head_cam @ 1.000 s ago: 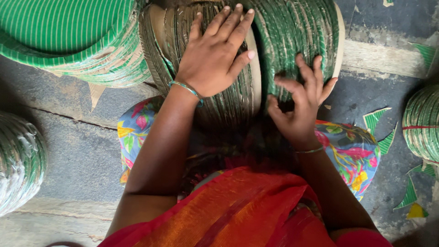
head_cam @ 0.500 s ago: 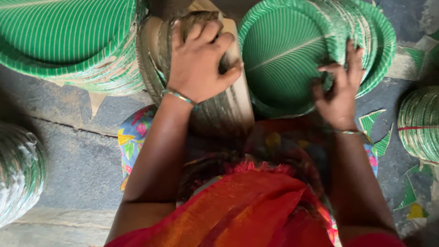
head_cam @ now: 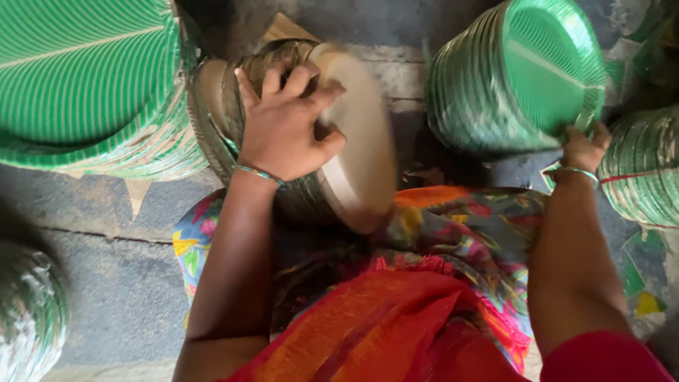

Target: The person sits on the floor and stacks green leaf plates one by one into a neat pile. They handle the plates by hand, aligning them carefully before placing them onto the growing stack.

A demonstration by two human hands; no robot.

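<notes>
Head view, looking down at a seated person's lap and a grey stone floor [head_cam: 106, 283].

Left hand [head_cam: 286, 127]: fingers spread and curled over the top of a tan stack [head_cam: 353, 148] of paper plates lying on its side, undersides showing. The hand presses down on the stack; thumb against the flat tan face. A thin green bangle [head_cam: 260, 174] sits at the wrist. The stack rests against the person's lap, on patterned multicolour cloth [head_cam: 488, 233]. The stack's right face is blurred.

Right hand [head_cam: 583, 148]: closed on the lower edge of a green stack [head_cam: 516, 78] of ribbed, leaf-patterned plates, tilted on its side with the green faces turned up and right. Only the back of the hand and knuckles show; the fingers are hidden behind the rim. A second bangle [head_cam: 574, 171] at this wrist. This stack stands well apart from the tan one, with bare floor between them.

Around:
- Large pile [head_cam: 78, 78] of green plates at upper left, face up, just beside the tan stack.
- Tied bundle [head_cam: 643, 170] at right edge, with a red string around it, near the right hand.
- Another bundle [head_cam: 28, 311] at lower left, partly out of view.
- Green and yellow paper scraps [head_cam: 640, 290] on the floor at lower right.
- Orange-red drape [head_cam: 368, 332] across the lap in the foreground.
</notes>
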